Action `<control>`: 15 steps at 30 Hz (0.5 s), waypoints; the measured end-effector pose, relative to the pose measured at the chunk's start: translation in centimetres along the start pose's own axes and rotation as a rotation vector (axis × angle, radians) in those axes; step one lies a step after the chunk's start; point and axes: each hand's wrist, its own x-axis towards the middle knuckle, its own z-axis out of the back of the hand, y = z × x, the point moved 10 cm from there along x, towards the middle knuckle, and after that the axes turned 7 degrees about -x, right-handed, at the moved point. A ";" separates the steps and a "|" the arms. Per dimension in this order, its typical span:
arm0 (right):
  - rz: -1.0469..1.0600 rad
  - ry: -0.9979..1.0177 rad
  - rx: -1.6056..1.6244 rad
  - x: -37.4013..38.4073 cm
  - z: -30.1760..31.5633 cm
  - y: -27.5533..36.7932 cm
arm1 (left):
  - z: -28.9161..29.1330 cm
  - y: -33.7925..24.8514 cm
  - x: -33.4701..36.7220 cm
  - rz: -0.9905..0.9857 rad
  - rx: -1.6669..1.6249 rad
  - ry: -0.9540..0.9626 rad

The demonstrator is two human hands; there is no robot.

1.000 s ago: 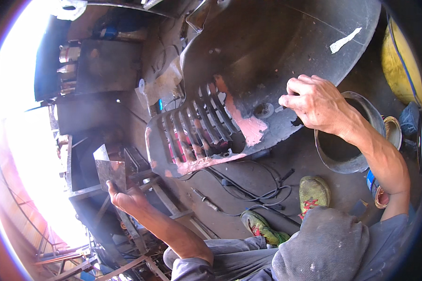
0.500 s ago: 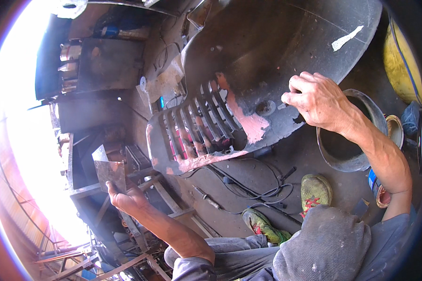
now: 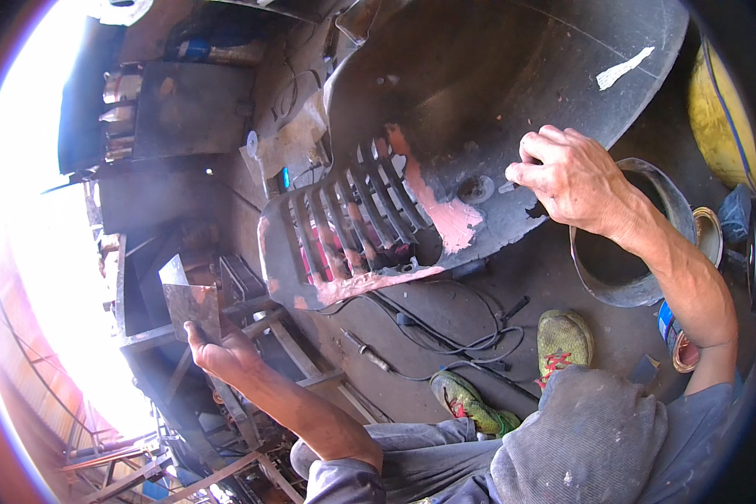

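A large dark curved panel like a vehicle bumper (image 3: 512,101) stretches across the upper middle. Pink filler (image 3: 452,220) is smeared beside its slatted grille (image 3: 357,220) and along the near edge. Over on the left, my left hand (image 3: 227,354) grips a thin, bent flat sheet (image 3: 191,312), thumb on its face, apart from the panel. My right hand (image 3: 573,178) is closed near the panel's near edge, beside a round recess (image 3: 476,190). A small pale flat tip (image 3: 507,187) pokes out from its fingers; the rest of that piece is hidden.
An open round tub (image 3: 617,290) stands below my right forearm, with tins (image 3: 710,235) beside it. Black cables (image 3: 462,346) and a soldering-iron-like tool (image 3: 365,349) lie on the floor near my shoes (image 3: 565,340). A metal frame (image 3: 290,344) is at left, a yellow container (image 3: 722,118) far right.
The left hand and its sheet have shifted slightly left and up in the picture, as has the grille end of the panel. The right hand keeps nearly the same place and grip.
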 end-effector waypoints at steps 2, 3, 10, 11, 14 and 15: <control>-0.002 -0.002 0.005 0.0 0.0 0.0 | 0.0 0.3 0.1 0.016 -0.090 0.002; -0.003 -0.001 0.007 0.0 -0.1 0.0 | -0.1 0.4 0.0 0.023 -0.134 0.004; 0.008 0.002 0.022 -0.1 -0.1 0.1 | -1.0 0.2 -0.9 0.001 -0.109 -0.069; 0.003 0.006 0.021 -0.1 -0.2 0.0 | -1.1 0.1 -1.0 -0.003 -0.103 -0.070; -0.010 0.008 0.018 -0.1 -0.3 0.0 | -1.1 0.0 -1.0 -0.004 -0.102 -0.072; -0.012 0.003 0.015 0.0 -0.2 0.0 | -1.0 0.0 -0.9 -0.002 -0.104 -0.072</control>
